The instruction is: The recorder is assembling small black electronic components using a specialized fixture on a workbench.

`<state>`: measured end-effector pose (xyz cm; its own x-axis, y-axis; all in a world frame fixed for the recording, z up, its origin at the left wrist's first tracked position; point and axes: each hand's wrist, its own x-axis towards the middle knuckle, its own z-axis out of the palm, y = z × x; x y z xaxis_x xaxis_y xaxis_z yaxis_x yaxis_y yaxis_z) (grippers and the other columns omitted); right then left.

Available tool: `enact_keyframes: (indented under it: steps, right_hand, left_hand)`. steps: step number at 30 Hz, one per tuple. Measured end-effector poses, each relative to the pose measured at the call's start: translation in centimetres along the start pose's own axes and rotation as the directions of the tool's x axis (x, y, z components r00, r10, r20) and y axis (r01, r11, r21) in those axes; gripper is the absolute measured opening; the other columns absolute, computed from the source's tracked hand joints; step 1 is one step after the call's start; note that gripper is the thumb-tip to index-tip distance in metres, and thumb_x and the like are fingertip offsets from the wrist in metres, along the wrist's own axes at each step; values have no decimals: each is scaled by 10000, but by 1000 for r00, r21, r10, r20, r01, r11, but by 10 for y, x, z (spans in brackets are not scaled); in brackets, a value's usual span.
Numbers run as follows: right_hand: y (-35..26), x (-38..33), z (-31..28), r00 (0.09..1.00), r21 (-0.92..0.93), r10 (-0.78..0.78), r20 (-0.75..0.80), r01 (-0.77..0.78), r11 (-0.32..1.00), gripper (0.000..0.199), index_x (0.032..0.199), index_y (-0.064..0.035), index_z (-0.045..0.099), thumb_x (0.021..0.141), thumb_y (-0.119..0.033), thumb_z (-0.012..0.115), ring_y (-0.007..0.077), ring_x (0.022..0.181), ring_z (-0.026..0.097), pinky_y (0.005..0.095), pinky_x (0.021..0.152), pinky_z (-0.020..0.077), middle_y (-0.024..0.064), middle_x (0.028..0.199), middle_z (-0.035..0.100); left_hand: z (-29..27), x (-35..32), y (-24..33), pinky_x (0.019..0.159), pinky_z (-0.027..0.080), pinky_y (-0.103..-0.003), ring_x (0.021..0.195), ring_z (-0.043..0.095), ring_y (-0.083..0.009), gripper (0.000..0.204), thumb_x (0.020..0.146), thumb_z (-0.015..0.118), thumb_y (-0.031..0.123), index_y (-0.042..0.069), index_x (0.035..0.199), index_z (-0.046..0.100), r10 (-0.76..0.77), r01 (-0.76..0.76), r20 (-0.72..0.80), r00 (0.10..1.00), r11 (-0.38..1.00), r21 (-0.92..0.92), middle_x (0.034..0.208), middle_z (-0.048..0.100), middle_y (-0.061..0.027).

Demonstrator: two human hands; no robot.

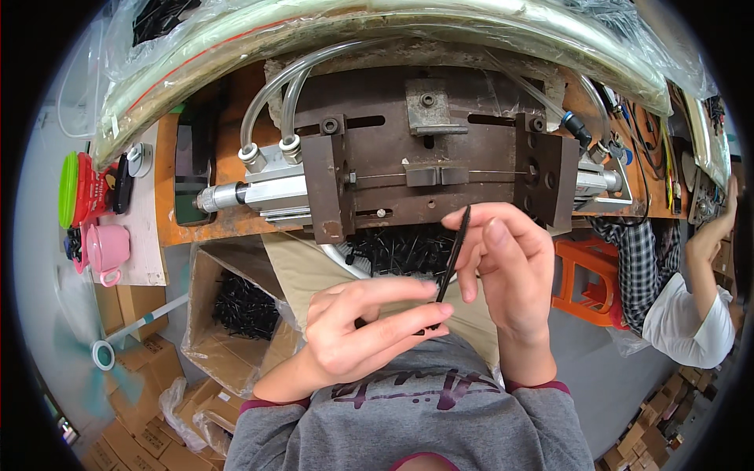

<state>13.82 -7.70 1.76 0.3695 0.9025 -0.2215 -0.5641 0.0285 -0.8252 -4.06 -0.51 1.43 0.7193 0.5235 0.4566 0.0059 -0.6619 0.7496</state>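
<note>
My left hand [353, 326] pinches a slim black stick [453, 255] near its lower end. The stick stands tilted, its ridged upper end leaning right; I cannot make out its exact kind. Another short dark piece [428, 330] shows under the left fingers. My right hand [510, 259] is raised beside the stick with thumb and fingers apart, loosely curved. Its index fingertip lies behind the stick's upper part; whether they touch I cannot tell. Beyond both hands is a brown metal fixture [385, 153] with a small grooved block [436, 175] and a thin wire in line with it.
Pneumatic cylinders [275, 196] with clear hoses flank the fixture. Many black pieces [400, 250] lie just below the bench edge, more in a cardboard box [208, 306] at left. A pink cup [107, 250], a fan [103, 355], an orange stool [585, 282] and another person's arm [707, 251] are around.
</note>
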Motion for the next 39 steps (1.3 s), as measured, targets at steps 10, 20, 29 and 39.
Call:
enact_keyframes:
  steps: [10, 20, 29, 39]
  right_hand:
    - [6, -17, -8, 836, -534, -549, 5, 466, 705, 170, 1065, 71, 628, 958, -41, 559, 88, 635, 602, 187, 547, 466, 117, 872, 666]
    - [4, -18, -13, 844, -609, -527, 95, 468, 640, 121, 994, 70, 652, 918, 4, 586, 115, 639, 637, 200, 515, 464, 148, 885, 692]
    - [-31, 2, 7, 813, -653, -572, 106, 491, 576, 145, 1007, 81, 656, 873, 62, 606, 124, 669, 639, 208, 581, 472, 137, 872, 683]
    - [-104, 131, 66, 576, -784, -568, 587, 580, -221, 137, 916, -17, 711, 830, -123, 700, 109, 701, 581, 258, 616, 447, 36, 805, 664]
  left_hand:
    - [27, 23, -18, 490, 428, -218, 619, 649, -109, 288, 649, 817, 75, 15, 917, 730, 74, -57, -15, 997, 877, 476, 1171, 687, -141]
    - [28, 35, -21, 433, 324, -214, 426, 426, -60, 164, 721, 685, 51, -1, 870, 728, 134, -126, 30, 991, 804, 581, 1188, 678, -158]
    - [24, 38, -12, 459, 374, -223, 505, 566, -72, 252, 682, 778, 88, 30, 920, 720, 45, -68, 54, 998, 821, 567, 1215, 670, -118]
    - [16, 26, -2, 526, 438, -239, 625, 598, -139, 226, 784, 738, 62, 7, 1001, 707, -75, 70, -91, 993, 996, -56, 982, 687, -101]
